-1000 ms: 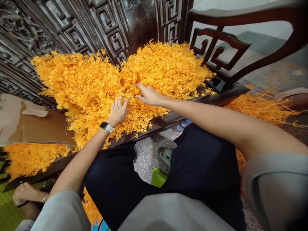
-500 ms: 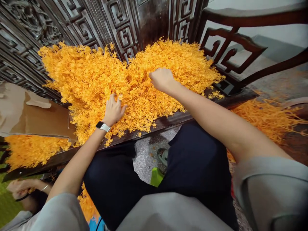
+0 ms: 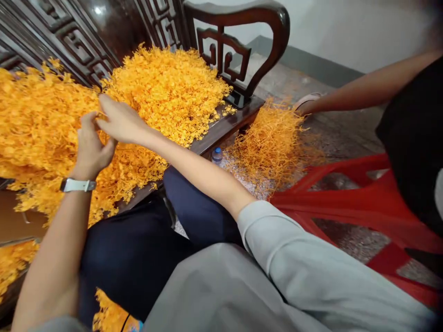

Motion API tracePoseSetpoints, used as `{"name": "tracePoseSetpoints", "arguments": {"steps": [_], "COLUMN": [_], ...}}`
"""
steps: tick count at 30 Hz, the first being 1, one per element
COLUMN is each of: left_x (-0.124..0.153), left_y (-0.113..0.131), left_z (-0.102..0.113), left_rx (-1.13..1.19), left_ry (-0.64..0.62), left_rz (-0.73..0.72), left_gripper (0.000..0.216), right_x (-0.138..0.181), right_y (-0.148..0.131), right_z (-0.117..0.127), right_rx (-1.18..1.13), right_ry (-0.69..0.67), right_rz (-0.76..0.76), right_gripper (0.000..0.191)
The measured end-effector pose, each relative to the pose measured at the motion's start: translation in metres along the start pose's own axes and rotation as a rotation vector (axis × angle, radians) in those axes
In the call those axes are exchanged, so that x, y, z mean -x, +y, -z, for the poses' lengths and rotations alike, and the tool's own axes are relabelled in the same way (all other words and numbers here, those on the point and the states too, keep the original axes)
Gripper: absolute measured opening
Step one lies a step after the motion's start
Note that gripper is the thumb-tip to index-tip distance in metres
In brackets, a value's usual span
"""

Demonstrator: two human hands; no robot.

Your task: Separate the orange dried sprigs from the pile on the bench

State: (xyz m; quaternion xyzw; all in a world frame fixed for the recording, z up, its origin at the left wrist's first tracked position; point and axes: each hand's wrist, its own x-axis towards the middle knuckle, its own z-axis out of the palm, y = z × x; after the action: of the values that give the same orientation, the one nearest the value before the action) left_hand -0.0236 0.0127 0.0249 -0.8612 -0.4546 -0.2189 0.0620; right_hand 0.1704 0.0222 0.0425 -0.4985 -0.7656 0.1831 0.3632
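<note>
A large heap of orange-yellow artificial flower sprigs (image 3: 166, 92) covers the dark wooden bench seat. Over the heap's middle my two hands meet, fingertips close together. My left hand (image 3: 92, 147), with a watch (image 3: 78, 185) on its wrist, has its fingers curled in and its thumb standing off to the right. From the right, my right hand (image 3: 121, 120) reaches across with its fingers bent down and pressed together at the left hand's fingers. Whatever lies between the fingertips is too small and hidden to make out.
A carved bench armrest (image 3: 277, 27) rises at the heap's right end. Thin orange stems (image 3: 270, 147) are piled on the floor beside a blue-capped bottle (image 3: 217, 156). At right are a red plastic stool (image 3: 332, 198) and another person's leg (image 3: 363, 92). A cardboard box (image 3: 14, 216) is at left.
My view has swung right, bringing the stem pile, stool and other person's leg into sight. My hands, apart over the heap before, have come together, and the right one has moved toward the left.
</note>
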Motion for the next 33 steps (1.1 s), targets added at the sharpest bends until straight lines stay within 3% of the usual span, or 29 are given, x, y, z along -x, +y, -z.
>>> {"name": "tracePoseSetpoints", "arguments": {"steps": [3,6,9,14,17,20,24,25,26,27,30,31,32,33], "left_x": [0.000,0.005,0.006,0.006,0.013,0.023,0.042,0.047,0.051,0.055,0.057,0.057,0.056,0.056], "left_y": [0.006,0.015,0.024,0.022,0.014,-0.005,-0.041,-0.048,-0.053,-0.055,-0.049,-0.045,-0.041,-0.037], "left_z": [-0.016,-0.028,-0.036,-0.046,-0.051,-0.056,-0.058,-0.058,-0.058,-0.058,-0.058,-0.058,-0.058,-0.058], "left_rx": [-0.042,-0.126,-0.139,-0.004,-0.001,-0.099,-0.166,-0.145,-0.111,-0.070,0.015,0.026,0.032,0.040], "left_ry": [-0.059,-0.127,-0.143,-0.167,-0.181,-0.225,-0.154,-0.127,-0.109,-0.100,-0.103,-0.107,-0.114,-0.123], "left_rz": [0.064,0.031,-0.031,0.034,0.051,0.053,0.314,0.374,0.404,0.407,0.334,0.309,0.289,0.272], "left_gripper": [0.065,0.065,0.067,0.035,0.032,0.029,0.033,0.032,0.030,0.029,0.029,0.029,0.029,0.029], "right_x": [0.031,0.057,0.070,0.086,0.097,0.111,0.141,0.148,0.153,0.156,0.141,0.129,0.114,0.096], "right_y": [0.020,0.048,0.059,0.062,0.076,0.078,0.042,0.030,0.020,0.011,-0.002,-0.001,0.002,0.009], "right_z": [-0.017,-0.032,-0.043,-0.053,-0.053,-0.044,-0.007,0.007,0.020,0.032,0.056,0.058,0.059,0.057], "right_rx": [-0.285,-0.452,-0.500,-0.634,-0.531,-0.356,-0.129,-0.137,-0.194,-0.284,-0.491,-0.534,-0.574,-0.605], "right_ry": [0.116,0.181,0.159,0.084,0.080,0.166,0.381,0.357,0.235,-0.007,-0.936,-1.128,-1.147,-1.025], "right_rz": [-0.124,-0.160,-0.165,-0.267,-0.307,-0.236,-0.183,-0.138,-0.059,0.047,0.372,0.428,0.422,0.358], "right_gripper": [0.016,0.013,0.010,0.024,0.043,0.050,0.044,0.042,0.039,0.034,0.022,0.024,0.034,0.049]}}
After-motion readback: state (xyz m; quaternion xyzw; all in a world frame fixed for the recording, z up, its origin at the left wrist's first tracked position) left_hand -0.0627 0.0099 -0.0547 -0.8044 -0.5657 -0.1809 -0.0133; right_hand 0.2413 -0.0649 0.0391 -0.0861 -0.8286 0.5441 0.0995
